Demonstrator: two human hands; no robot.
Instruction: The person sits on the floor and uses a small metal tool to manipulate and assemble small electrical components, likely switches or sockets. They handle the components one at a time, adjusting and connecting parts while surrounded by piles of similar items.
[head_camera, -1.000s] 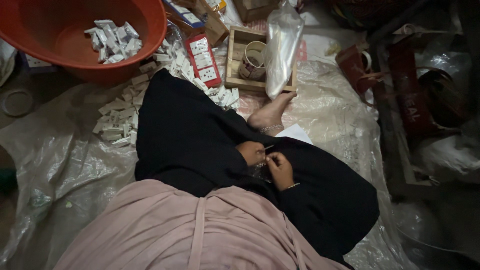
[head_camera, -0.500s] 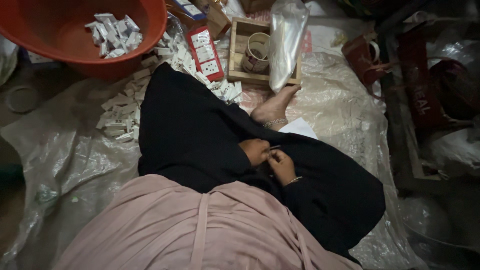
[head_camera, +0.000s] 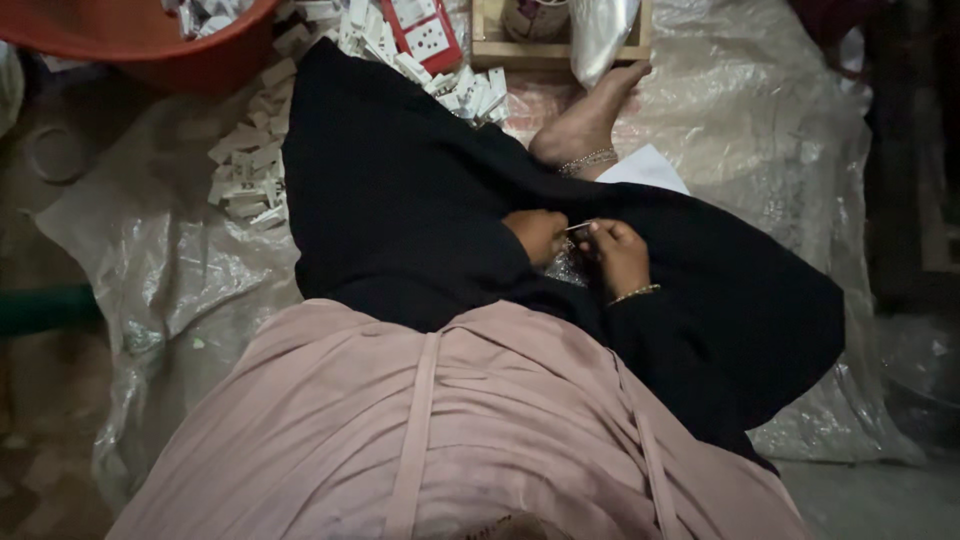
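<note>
Hands together on black-clad lap, left hand (head_camera: 537, 235) and right hand (head_camera: 620, 255) both pinching small thin pale strip (head_camera: 578, 227), white pieces (head_camera: 245, 175) heaped far left.

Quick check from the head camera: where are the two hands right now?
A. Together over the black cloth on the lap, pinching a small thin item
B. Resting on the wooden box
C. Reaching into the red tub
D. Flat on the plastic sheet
A: the left hand and right hand meet over the black cloth, a small thin item between their fingertips, far from the red tub.
</note>
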